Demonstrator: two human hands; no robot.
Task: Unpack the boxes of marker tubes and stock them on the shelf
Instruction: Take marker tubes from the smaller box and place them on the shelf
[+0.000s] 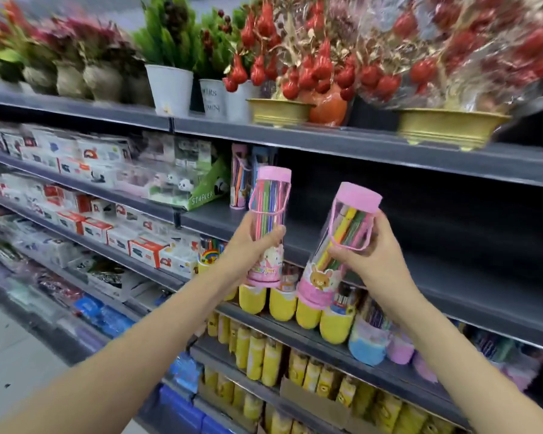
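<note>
**Two tubes raised, shelf gap straight ahead**

Each hand holds one pink-capped marker tube in front of the dark shelf (389,233), the landmark here. The left hand (248,245) has its fingers wrapped round the middle of the left tube (268,227), which stands nearly upright, cap up, its long axis roughly square to the shelf board. The right hand (376,258) grips the right tube (339,245) round its lower half, thumb on the near side; this tube leans, cap tipped up and to the right, base down and to the left.

Both tubes are raised off the shelf, in front of its edge. At the shelf's back left stand two stocked tubes (240,177), upright; to the right of them the board is bare.

The left tube is nearer those stocked tubes and already upright, so it looks the likelier to go in first, set down beside them. The right tube would need to be brought upright before its base can meet the board.
</note>
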